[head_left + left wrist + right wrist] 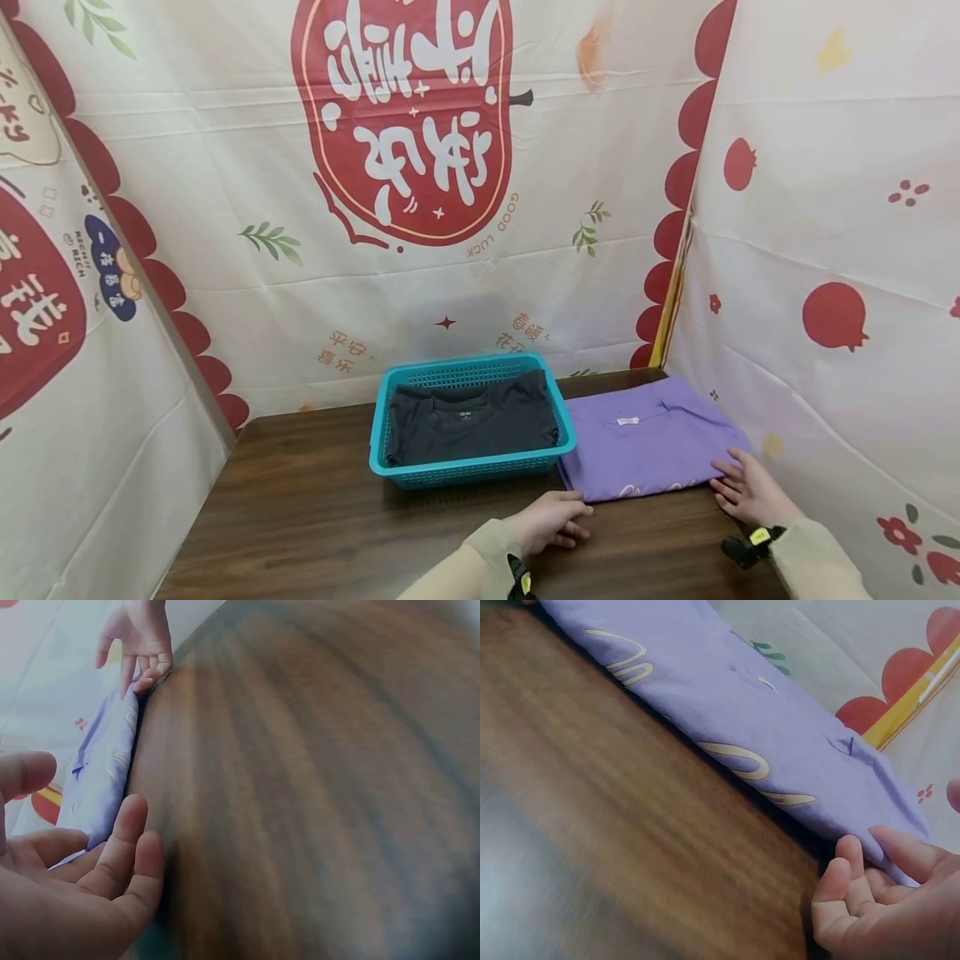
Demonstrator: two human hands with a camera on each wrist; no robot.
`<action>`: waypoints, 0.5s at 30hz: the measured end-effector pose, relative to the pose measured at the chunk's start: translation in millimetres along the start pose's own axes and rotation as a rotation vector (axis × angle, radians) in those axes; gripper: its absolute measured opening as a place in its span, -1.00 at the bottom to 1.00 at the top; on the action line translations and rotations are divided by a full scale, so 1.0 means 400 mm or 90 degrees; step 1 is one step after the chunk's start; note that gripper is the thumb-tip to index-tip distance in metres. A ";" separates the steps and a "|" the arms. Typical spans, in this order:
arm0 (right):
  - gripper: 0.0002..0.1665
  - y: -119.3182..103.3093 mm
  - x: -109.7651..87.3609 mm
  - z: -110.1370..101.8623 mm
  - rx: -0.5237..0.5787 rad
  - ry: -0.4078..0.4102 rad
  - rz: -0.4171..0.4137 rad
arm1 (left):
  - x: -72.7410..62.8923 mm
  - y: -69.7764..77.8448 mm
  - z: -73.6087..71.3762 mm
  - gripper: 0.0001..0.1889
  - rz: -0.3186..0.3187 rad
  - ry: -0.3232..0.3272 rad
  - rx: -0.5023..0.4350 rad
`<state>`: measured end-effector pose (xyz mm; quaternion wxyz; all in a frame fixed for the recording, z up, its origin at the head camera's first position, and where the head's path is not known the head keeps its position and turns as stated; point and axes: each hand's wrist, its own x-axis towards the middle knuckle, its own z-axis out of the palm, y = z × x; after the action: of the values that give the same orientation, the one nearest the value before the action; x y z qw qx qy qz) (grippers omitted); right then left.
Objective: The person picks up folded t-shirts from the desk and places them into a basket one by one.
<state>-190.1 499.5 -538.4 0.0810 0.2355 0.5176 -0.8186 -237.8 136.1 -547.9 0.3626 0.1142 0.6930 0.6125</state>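
A folded purple shirt lies on the brown table, just beside a blue basket with a dark shirt in it. The left hand is at the purple shirt's near left corner, the right hand at its near right corner, and both have loose, open fingers.

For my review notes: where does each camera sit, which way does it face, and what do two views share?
Head: on the person's head, looking forward and down at the table, blue basket and purple garment; left hand, right hand and sleeves show.
Left wrist: looks past its own hand along the garment's near edge; the left hand is close, the right hand beyond.
Right wrist: looks across the garment toward the printed backdrop; the right hand shows lower right.
Shared: head and left wrist both show both hands and the garment.
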 end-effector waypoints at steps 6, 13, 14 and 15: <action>-0.40 0.013 -0.046 -0.012 -0.076 -0.015 0.015 | -0.042 -0.016 -0.001 -0.43 -0.002 -0.019 -0.006; -0.34 0.040 -0.090 -0.028 -0.128 0.002 0.029 | -0.099 -0.040 0.022 -0.45 -0.015 -0.060 -0.007; -0.33 0.043 -0.096 -0.030 -0.133 0.001 0.030 | -0.107 -0.043 0.024 -0.45 -0.018 -0.069 -0.009; -0.34 0.046 -0.102 -0.031 -0.139 0.009 0.030 | -0.114 -0.045 0.025 -0.45 -0.021 -0.076 -0.008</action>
<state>-143.6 497.6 -538.7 0.1213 0.2431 0.5986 -0.7536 -193.8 112.3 -548.1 0.4142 0.1365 0.6679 0.6031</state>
